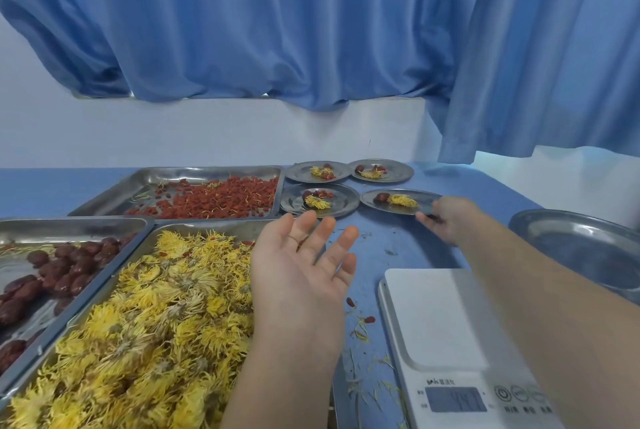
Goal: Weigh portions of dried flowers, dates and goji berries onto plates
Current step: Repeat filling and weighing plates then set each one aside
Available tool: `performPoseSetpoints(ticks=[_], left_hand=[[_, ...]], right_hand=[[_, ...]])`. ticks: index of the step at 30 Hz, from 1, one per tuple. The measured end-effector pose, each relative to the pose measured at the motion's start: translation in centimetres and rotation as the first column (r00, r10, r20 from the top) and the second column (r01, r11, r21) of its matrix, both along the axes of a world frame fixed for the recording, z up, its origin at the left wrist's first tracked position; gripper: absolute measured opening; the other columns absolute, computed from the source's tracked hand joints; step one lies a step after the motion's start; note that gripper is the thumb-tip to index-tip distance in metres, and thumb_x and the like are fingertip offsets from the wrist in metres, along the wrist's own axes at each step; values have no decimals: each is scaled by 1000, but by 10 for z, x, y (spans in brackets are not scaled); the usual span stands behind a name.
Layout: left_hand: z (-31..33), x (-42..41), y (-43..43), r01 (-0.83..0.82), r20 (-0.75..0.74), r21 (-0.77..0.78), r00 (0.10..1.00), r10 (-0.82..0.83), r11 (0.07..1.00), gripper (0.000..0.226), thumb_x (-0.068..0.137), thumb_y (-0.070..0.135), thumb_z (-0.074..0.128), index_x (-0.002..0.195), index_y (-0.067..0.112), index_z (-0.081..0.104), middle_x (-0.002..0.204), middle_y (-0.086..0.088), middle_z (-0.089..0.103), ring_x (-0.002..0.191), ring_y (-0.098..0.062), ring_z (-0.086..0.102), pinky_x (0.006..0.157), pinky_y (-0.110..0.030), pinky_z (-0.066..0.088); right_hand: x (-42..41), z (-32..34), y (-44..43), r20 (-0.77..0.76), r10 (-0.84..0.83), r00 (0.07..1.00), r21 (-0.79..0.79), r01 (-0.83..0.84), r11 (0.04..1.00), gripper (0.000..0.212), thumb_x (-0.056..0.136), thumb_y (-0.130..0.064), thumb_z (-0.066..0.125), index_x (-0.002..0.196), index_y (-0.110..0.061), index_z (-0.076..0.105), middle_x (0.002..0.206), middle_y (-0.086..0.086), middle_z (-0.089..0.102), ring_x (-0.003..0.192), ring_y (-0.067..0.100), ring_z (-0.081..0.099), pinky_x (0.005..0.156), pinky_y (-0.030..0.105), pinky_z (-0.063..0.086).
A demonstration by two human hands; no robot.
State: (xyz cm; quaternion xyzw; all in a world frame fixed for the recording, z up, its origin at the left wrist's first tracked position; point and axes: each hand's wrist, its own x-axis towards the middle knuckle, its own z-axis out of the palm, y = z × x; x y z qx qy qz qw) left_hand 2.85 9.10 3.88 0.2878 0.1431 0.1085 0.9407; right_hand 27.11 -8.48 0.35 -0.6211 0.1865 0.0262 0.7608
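Note:
My right hand point(450, 219) grips the near edge of a small metal plate point(420, 205) that carries one date and a yellow dried flower. My left hand point(301, 262) hovers palm up over the table with fingers spread, and a goji berry or two point(302, 242) lies on its fingers. Three more small plates point(339, 201) with flowers, dates and goji berries sit beyond. The goji berry tray point(221, 201) is at the back, the date tray point(52, 276) at the left, the dried flower tray point(145, 317) in front. A white scale point(440, 321) stands bare at the lower right.
A large metal basin point(581, 241) sits at the right edge of the blue table. Loose petals and a few goji berries point(367, 319) are scattered between the flower tray and the scale. A blue curtain point(311, 30) hangs behind the table.

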Motion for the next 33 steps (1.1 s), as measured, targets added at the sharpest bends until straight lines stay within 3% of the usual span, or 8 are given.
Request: performPoseSetpoints(ticks=[6,9,11,14,19,24,29,33], left_hand=[[1,2,0,12,15,25,1000,-13,1000,30,96,36,48,107,14,66,93,-6,77,80,-28,75,67,-37,51],[-1,2,-1,30,27,31,999,-31,999,31,97,36,47,108,13,65,93,-7,77,81,-30,75,70,-38,51],[-1,3,-1,54,39,25,998,-55,998,32,97,36,47,108,12,65,95,-9,77,84,-32,74,74,-39,52],[-1,4,-1,120,62,25,991,-121,992,35,96,40,49,109,12,66,105,-15,74,91,-36,73,83,-45,53],[-1,5,-4,209,72,86,974,-216,974,40,94,45,49,109,14,68,109,-15,73,104,-38,68,91,-50,52],[2,1,-9,256,71,131,961,-267,958,39,94,43,48,114,13,65,109,-15,73,109,-38,65,95,-50,49],[2,-2,-16,319,64,204,939,-337,926,38,94,38,48,121,14,61,113,-15,72,108,-38,67,98,-50,47],[-1,-2,-23,367,65,264,916,-396,892,38,91,36,50,122,15,59,113,-16,72,104,-37,69,98,-50,45]], right_hand=[[20,-8,4,-23,65,998,-48,-66,997,10,89,11,54,95,4,57,102,11,51,116,25,52,82,34,56],[22,-6,10,-23,86,996,35,-86,996,18,92,12,47,107,6,54,109,15,53,113,25,55,75,30,57],[22,-3,14,-31,105,994,99,-102,990,16,94,12,45,106,9,54,122,18,56,118,28,54,86,27,54],[18,0,16,-12,147,989,88,-145,985,34,95,6,45,129,7,46,142,20,43,128,32,47,100,32,46],[-1,10,9,13,214,977,36,-215,976,38,96,0,48,134,4,42,140,13,39,124,31,45,99,36,45],[-42,37,-3,69,298,952,53,-302,952,20,97,-2,44,116,2,47,133,21,47,110,36,58,88,40,51],[-110,71,-26,262,373,890,-174,-336,926,14,94,-4,53,107,0,57,102,20,59,82,30,67,76,35,58],[-163,67,-64,445,431,785,-564,-129,816,13,90,-8,59,97,-17,64,99,7,69,78,14,68,74,26,57]])
